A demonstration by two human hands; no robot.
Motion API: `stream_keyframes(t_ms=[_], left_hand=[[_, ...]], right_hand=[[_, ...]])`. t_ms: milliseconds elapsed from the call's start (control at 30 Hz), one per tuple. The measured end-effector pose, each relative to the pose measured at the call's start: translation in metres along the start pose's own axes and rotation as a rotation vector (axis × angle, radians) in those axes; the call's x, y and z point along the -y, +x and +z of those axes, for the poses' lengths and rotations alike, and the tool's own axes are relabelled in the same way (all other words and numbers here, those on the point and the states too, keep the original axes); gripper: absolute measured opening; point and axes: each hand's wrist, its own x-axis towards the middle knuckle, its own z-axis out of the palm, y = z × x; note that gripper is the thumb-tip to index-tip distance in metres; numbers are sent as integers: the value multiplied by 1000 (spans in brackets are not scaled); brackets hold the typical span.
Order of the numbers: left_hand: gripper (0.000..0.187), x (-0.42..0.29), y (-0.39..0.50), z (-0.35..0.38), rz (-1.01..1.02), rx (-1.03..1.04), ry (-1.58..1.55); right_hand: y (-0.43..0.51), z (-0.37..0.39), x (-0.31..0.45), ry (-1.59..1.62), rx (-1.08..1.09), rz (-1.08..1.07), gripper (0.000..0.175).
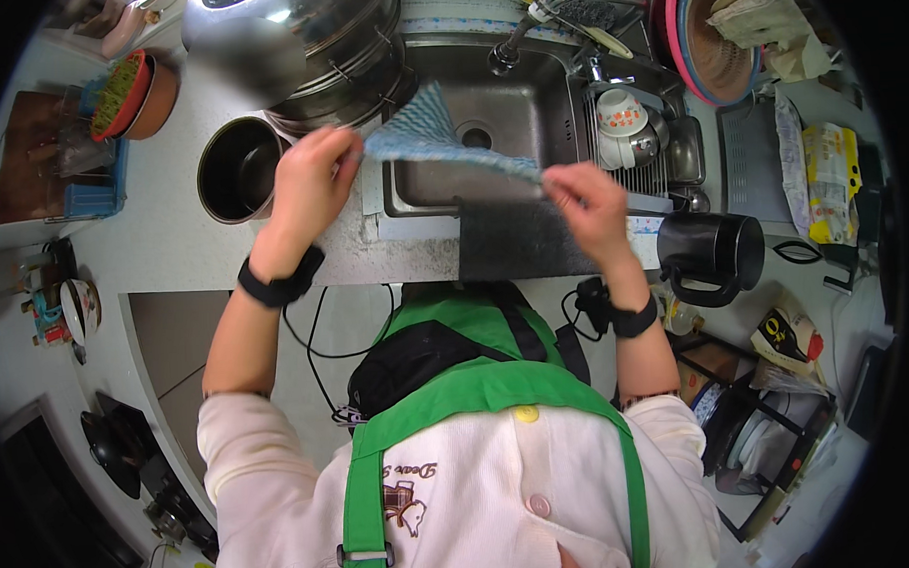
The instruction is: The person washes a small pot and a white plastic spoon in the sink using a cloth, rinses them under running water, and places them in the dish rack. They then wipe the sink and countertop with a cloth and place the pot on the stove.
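Note:
A blue-and-white patterned cleaning cloth [442, 138] is stretched between both hands above the front part of a stainless steel sink [523, 94]. My left hand [317, 176] pinches one end, close to the sink's left rim. The other end is gripped in the fingers of my right hand [591, 204], over the sink's front right corner. One flap of the cloth sticks up towards the back and looks blurred. Below the cloth, a dark mat [513, 241] hangs over the front edge of the counter.
Left of the sink stand a dark inner pot [236, 171] and a large steel steamer [326, 48]. A faucet [504, 57] reaches over the basin. Bowls [621, 117] sit on a rack at right, beside a black kettle [709, 252]. Colanders [716, 42] lean behind.

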Motion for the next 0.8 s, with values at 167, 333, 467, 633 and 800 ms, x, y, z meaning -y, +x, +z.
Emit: stream_keyframes(t_ms=[167, 333, 467, 633, 800], left_hand=[[12, 7, -104, -5, -216, 352, 88], [33, 14, -156, 22, -410, 750, 209], [71, 34, -134, 72, 30, 443, 308], [85, 45, -135, 90, -97, 543, 411], [81, 69, -154, 42, -1003, -207, -417]], right_hand=[[-71, 63, -6, 93, 493, -156, 16], [-92, 110, -31, -97, 757, -119, 19], [-73, 138, -39, -251, 539, -137, 72], [-62, 156, -44, -637, 866, -78, 109], [-61, 137, -52, -215, 613, 133, 88]])
